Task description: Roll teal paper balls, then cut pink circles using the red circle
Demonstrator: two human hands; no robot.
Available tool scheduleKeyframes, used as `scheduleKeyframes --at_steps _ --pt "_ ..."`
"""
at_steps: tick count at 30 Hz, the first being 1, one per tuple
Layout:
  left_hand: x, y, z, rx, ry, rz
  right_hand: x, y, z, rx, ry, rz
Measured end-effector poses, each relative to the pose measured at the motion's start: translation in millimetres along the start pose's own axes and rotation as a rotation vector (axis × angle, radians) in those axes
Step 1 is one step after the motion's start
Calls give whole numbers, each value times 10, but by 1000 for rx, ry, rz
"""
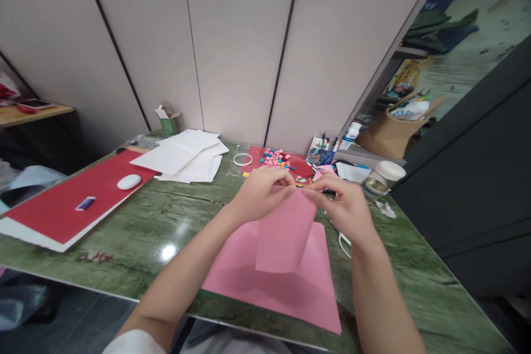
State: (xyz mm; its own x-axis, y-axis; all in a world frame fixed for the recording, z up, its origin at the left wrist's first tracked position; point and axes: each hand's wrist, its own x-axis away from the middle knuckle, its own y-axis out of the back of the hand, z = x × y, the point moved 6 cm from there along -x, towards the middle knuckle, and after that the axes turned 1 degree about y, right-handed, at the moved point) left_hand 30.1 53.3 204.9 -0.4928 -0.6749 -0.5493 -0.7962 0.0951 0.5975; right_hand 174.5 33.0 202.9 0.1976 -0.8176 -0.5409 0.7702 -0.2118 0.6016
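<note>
My left hand (pixel 260 193) and my right hand (pixel 343 206) are raised above the green marble table (pixel 166 221), both pinching the top edge of a small pink paper sheet (pixel 285 232) that hangs down between them. Under it a larger pink sheet (pixel 282 282) lies flat near the table's front edge. The fingers of both hands are closed on the upper edge of the hanging sheet.
A red board (pixel 70 199) with a white oval object (pixel 129 181) and a small blue item (pixel 85 203) lies at the left. White sheets (pixel 186 157), a tape ring (pixel 243 159), coloured pompoms (pixel 276 159), a jar (pixel 381 178), markers (pixel 321 149) and a basket (pixel 390 133) stand behind.
</note>
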Motion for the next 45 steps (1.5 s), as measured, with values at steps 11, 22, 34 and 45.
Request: scheduleKeyframes --at_steps 11,22,34,45 --pt "-6 -104 -3 -13 -2 -4 -31 -72 -14 1 -15 89" --pt "-15 19 29 63 80 -56 -10 87 -82 49 -8 2" --pt "-23 -65 4 216 46 -98 28 179 9 69 0 -24" --pt "-13 -113 23 273 52 -102 22 123 49 109 40 10"
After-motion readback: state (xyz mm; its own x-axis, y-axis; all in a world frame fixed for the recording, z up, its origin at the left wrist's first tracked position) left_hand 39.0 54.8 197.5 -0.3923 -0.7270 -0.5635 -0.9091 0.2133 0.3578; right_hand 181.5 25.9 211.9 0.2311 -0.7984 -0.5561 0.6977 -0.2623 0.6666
